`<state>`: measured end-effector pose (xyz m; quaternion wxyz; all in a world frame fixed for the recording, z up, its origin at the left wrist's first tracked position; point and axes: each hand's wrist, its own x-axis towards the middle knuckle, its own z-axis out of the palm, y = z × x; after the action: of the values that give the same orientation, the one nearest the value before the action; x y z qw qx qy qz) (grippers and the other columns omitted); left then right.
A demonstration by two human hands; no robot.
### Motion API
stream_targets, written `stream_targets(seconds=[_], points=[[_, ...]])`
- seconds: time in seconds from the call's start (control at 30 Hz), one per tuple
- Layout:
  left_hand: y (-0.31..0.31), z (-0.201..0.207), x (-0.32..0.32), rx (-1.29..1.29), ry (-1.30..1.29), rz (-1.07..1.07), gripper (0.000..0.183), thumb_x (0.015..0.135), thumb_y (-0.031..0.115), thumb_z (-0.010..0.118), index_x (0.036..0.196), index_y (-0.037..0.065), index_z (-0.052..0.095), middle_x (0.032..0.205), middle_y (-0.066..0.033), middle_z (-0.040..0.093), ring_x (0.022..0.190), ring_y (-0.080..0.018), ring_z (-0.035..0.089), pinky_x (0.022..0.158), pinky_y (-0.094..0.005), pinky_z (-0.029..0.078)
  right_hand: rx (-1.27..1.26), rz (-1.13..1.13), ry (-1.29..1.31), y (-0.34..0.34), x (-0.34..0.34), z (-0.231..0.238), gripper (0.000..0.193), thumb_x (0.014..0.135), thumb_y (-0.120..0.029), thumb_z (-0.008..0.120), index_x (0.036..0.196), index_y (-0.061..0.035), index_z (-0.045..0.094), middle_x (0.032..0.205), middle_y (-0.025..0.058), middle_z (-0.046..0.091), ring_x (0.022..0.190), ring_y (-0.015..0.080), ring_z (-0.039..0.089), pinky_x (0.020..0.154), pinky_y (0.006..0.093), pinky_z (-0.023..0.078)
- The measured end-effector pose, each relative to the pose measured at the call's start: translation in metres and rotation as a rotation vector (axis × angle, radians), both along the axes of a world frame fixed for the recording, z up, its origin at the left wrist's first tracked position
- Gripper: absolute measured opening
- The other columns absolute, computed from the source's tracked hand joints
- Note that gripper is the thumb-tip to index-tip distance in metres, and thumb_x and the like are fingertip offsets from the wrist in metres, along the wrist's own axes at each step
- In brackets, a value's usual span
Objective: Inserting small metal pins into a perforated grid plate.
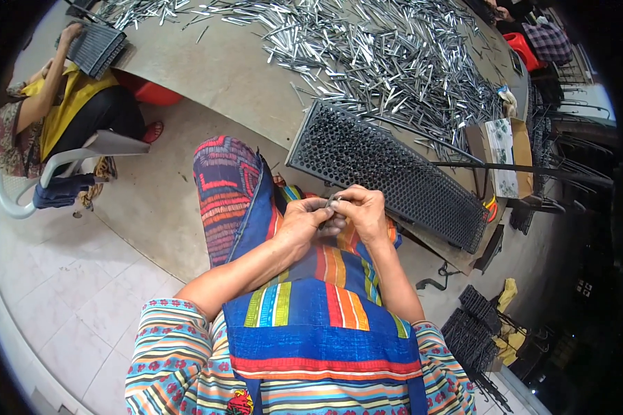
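Note:
Over my lap, both hands meet at the fingertips. My left hand [303,225] is curled, its thumb and fingers closed around a small grey piece [333,200] that looks like metal. My right hand [365,213] pinches at the same piece from the other side. Most of it is hidden by the fingers, so its exact kind does not show. Just beyond my right hand, a long black tray [394,173] full of round holes rests tilted at the table's edge. Behind the tray, a wide heap of thin silvery metal strips [387,69] covers the table.
A brown table [208,76] stretches ahead. An open cardboard box [519,159] stands at its right end. To the left, a co-worker in a yellow apron sits on a white chair [83,155], holding a dark tray [97,48]. Black racks [474,318] lie at lower right.

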<state>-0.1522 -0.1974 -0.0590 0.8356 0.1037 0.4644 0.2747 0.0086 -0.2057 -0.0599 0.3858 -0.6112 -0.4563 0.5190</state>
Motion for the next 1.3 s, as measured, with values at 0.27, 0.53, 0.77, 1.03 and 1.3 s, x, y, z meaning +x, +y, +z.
stream_targets(seconds=[0.27, 0.53, 0.77, 1.03, 1.3], points=[[-0.003, 0.008, 0.005, 0.041, 0.000, -0.189, 0.015, 0.094, 0.008, 0.057, 0.098, -0.005, 0.063, 0.090, -0.0143, 0.070, 0.073, -0.0201, 0.070, 0.064, -0.0289, 0.061, -0.192, -0.136, 0.471, -0.012, 0.007, -0.004, 0.006, 0.080, 0.002, 0.067, 0.086, 0.0009, 0.068, 0.072, 0.0024, 0.064, 0.059, 0.0052, 0.055, 0.052, 0.0176, 0.041], [-0.007, 0.000, 0.008, -0.034, 0.047, -0.288, 0.018, 0.089, 0.007, 0.059, 0.105, 0.001, 0.053, 0.088, -0.0139, 0.070, 0.071, -0.0194, 0.070, 0.062, -0.0296, 0.058, 0.256, -0.482, 0.100, -0.004, 0.016, -0.002, 0.005, 0.084, 0.000, 0.067, 0.088, -0.0008, 0.066, 0.067, -0.0024, 0.058, 0.049, 0.0016, 0.043, 0.044, 0.0178, 0.031], [-0.009, 0.002, 0.011, -0.039, 0.033, -0.289, 0.017, 0.088, 0.005, 0.058, 0.103, 0.002, 0.053, 0.087, -0.0133, 0.070, 0.072, -0.0196, 0.070, 0.063, -0.0297, 0.057, 0.555, -0.382, -0.386, 0.003, 0.016, -0.004, 0.007, 0.079, 0.002, 0.069, 0.085, 0.0009, 0.067, 0.072, 0.0009, 0.058, 0.056, 0.0055, 0.045, 0.050, 0.0225, 0.035], [-0.010, 0.011, 0.014, -0.028, 0.015, -0.265, 0.012, 0.086, 0.003, 0.058, 0.098, 0.005, 0.056, 0.085, -0.0134, 0.070, 0.070, -0.0212, 0.069, 0.062, -0.0318, 0.056, 0.434, -0.278, -0.567, 0.006, 0.006, 0.014, 0.010, 0.074, -0.003, 0.070, 0.084, -0.0019, 0.069, 0.078, 0.0116, 0.064, 0.065, 0.0267, 0.064, 0.060, 0.0341, 0.049], [-0.009, 0.009, 0.022, -0.009, 0.015, -0.279, 0.015, 0.088, 0.006, 0.060, 0.103, 0.003, 0.057, 0.090, -0.0130, 0.069, 0.073, -0.0219, 0.070, 0.066, -0.0327, 0.058, 0.493, -0.265, -0.631, 0.004, 0.008, 0.014, 0.009, 0.076, -0.006, 0.069, 0.084, -0.0026, 0.068, 0.078, 0.0126, 0.064, 0.068, 0.0307, 0.064, 0.060, 0.0368, 0.050]])
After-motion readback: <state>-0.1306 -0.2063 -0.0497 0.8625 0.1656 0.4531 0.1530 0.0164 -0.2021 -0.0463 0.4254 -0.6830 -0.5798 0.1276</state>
